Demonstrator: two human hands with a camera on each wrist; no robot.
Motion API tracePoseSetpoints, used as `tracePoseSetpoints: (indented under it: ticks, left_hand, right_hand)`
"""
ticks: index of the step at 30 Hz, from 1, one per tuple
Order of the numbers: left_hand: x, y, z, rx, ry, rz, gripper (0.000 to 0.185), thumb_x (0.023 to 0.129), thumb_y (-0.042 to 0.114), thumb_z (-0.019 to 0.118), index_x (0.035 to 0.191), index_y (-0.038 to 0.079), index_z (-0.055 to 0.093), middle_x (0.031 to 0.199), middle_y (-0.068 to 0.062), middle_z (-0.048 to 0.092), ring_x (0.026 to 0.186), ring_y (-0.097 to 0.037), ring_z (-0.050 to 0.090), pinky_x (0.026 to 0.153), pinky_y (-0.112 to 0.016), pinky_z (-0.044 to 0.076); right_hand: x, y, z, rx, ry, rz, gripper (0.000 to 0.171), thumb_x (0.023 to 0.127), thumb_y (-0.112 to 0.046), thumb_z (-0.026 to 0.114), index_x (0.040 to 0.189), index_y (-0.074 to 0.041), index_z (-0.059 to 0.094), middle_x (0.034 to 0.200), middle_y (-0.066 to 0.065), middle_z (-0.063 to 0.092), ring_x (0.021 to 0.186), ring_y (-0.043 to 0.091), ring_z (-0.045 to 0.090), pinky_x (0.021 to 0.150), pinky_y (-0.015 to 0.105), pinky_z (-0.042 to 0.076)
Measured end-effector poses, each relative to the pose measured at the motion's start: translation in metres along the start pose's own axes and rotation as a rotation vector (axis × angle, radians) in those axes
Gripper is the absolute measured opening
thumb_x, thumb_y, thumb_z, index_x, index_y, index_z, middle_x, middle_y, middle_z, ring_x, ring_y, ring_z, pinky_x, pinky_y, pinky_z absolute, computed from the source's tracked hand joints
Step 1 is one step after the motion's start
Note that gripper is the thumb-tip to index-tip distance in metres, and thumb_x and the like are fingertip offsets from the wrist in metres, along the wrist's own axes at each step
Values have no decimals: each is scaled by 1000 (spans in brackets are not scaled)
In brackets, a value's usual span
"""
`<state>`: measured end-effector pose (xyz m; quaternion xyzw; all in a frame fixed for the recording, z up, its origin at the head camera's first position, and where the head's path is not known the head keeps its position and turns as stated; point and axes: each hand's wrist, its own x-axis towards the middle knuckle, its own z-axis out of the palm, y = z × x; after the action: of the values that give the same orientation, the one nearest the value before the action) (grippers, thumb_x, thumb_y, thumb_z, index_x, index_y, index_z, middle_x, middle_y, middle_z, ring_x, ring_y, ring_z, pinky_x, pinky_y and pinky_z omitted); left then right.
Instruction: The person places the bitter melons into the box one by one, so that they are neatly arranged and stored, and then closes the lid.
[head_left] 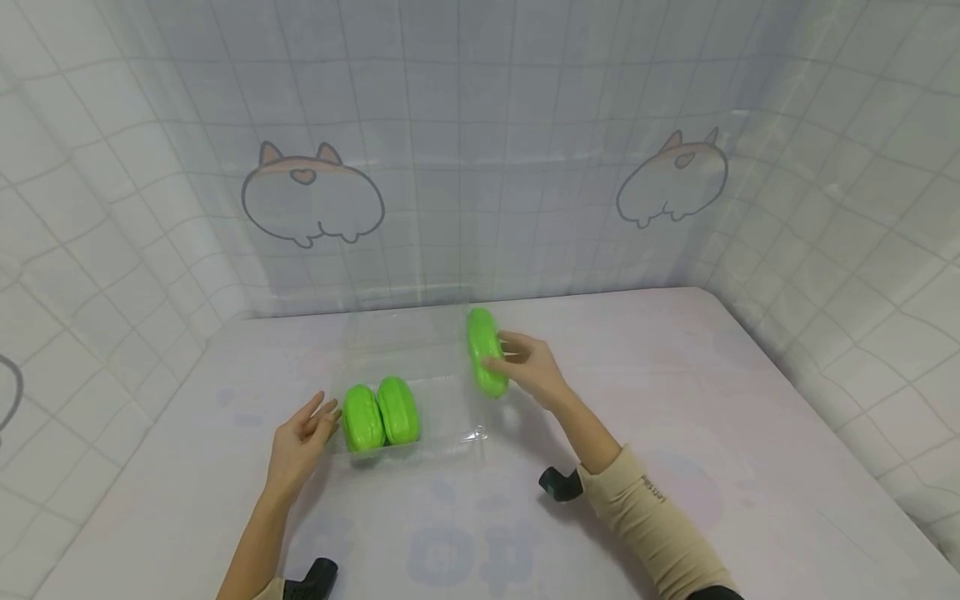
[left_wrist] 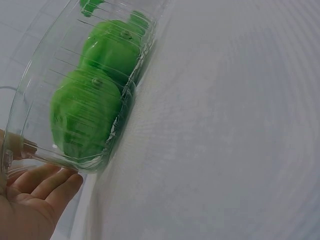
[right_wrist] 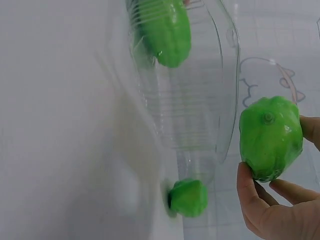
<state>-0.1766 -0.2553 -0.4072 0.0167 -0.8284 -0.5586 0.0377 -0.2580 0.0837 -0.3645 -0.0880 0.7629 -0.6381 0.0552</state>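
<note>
My right hand (head_left: 528,367) holds a bright green, shiny, lobed vegetable like a bell pepper (right_wrist: 271,137), thumb and fingers around it, raised by the right side of a clear plastic container (head_left: 450,417). Two more such green vegetables (head_left: 362,418) stand side by side in the container's left part. My left hand (head_left: 300,442) is at the container's left wall. In the left wrist view its fingers (left_wrist: 65,192) touch the outside, and the thumb shows through the plastic. Another green vegetable (right_wrist: 188,198) sits outside the container, beyond it in the right wrist view.
A pale table (head_left: 750,467) with faint printed patterns carries everything. Hanging sheets with a grid and cartoon animals (head_left: 312,200) enclose its back and sides. Each wrist bears a dark camera mount (head_left: 561,483).
</note>
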Motion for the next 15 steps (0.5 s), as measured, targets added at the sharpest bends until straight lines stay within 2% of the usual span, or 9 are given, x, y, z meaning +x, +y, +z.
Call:
tracePoseSetpoints:
  ticks: [6,13,15]
  left_hand:
    - [0,-3,1,11,6,6,54,101,15,43,146,-5,22,140,-26,40,110,-5,53,83,-5,45]
    - [0,-2,0,14,7,5,54,101,15,43,146,-5,22,140,-25,40,113,-10,52,83,-5,45]
    - [0,-1,0,13,5,1,54,101,15,43,147,-4,22,140,-25,39,112,-7,53,83,-4,45]
  right_hand:
    - [-1,0,9,8,-25,-32,62,81,-13,72,134,7,46,126,26,56,109,39,59,90,42,53]
    - [-2,-2,21,-17,-58,-27,62,82,-17,72,134,5,46,126,23,56,111,37,57,91,41,53]
    - [-2,-2,24,-30,-68,-26,62,82,-18,72,134,4,47,126,22,57,110,36,58,90,41,53]
